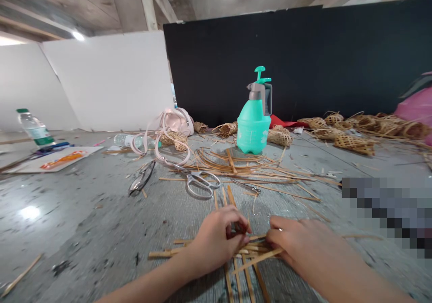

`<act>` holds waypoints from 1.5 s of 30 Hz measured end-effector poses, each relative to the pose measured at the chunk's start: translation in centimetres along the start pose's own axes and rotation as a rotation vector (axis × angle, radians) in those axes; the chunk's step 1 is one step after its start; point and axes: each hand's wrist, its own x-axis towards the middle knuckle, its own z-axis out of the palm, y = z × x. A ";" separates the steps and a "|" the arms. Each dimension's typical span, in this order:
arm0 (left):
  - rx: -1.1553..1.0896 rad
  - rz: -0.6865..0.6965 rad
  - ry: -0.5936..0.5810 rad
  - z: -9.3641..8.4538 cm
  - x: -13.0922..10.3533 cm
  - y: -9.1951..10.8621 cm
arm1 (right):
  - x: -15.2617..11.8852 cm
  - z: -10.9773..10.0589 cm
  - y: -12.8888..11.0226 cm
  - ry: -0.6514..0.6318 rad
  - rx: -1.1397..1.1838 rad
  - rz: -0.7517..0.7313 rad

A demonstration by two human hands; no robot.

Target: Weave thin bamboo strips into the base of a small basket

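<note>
Flat bamboo strips [250, 276] cross each other in an open lattice on the grey table in front of me. My left hand [219, 233] rests over the lattice, thumb and forefinger pinched together at a strip near its middle. To the right, my right hand [299, 240] has its fingers curled down around the strip ends. One loose-angled strip [254, 261] slants from under the right fingers down to the left, across the others. The right fingertips are partly hidden behind the hand. Both hands cover parts of the weave.
Scissors [202, 184], glasses [141, 177] and more bamboo strips [232, 161] lie beyond the hands. Behind them stand a green spray bottle [254, 125] and a pink bag [177, 121]. Woven bamboo pieces [354, 142] line the back right. A water bottle [35, 127] stands at left.
</note>
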 end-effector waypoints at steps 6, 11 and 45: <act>-0.088 -0.014 -0.046 0.1 0.1 -0.2 | 0.1 -0.9 -0.6 0.230 -0.092 -0.152; -0.093 -0.033 -0.077 -0.2 0.2 -0.4 | 0.0 -1.3 -1.0 0.219 0.001 -0.084; 0.006 0.039 -0.101 -0.2 -0.3 -0.4 | 0.0 -2.2 -1.2 0.320 0.196 -0.093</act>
